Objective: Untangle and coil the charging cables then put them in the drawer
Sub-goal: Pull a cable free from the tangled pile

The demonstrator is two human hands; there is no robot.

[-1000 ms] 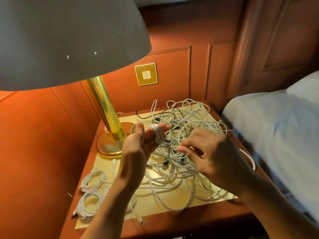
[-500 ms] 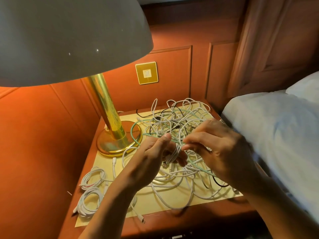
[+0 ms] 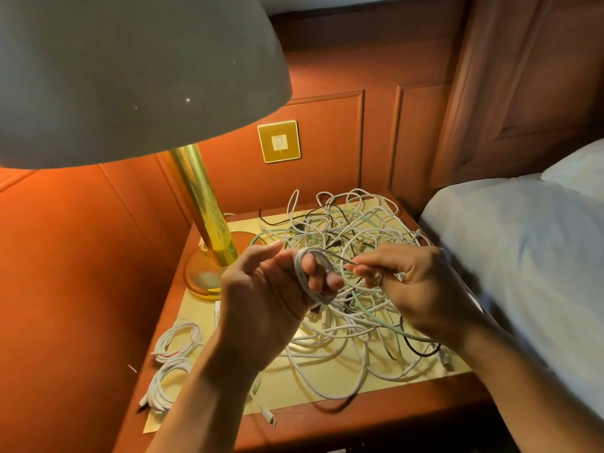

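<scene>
A tangle of white, green and black charging cables (image 3: pixel 353 237) covers the nightstand top (image 3: pixel 327 390). My left hand (image 3: pixel 261 295) is raised above it, with a white cable (image 3: pixel 302 273) looped in several turns around its curled fingers. My right hand (image 3: pixel 415 286) pinches the running end of that white cable just to the right of the loops. Two coiled white cables (image 3: pixel 176 341) (image 3: pixel 163 384) lie at the front left of the nightstand. No drawer shows in this view.
A brass lamp (image 3: pixel 206 220) with a wide grey shade (image 3: pixel 130 73) stands at the nightstand's back left, close to my left hand. A bed with white sheets (image 3: pixel 523 273) borders the right side. A wall switch plate (image 3: pixel 278 141) sits behind.
My left hand rose and turned, with the white loops now around its fingers in plain view. My right hand drew back to the right and pulled the cable taut.
</scene>
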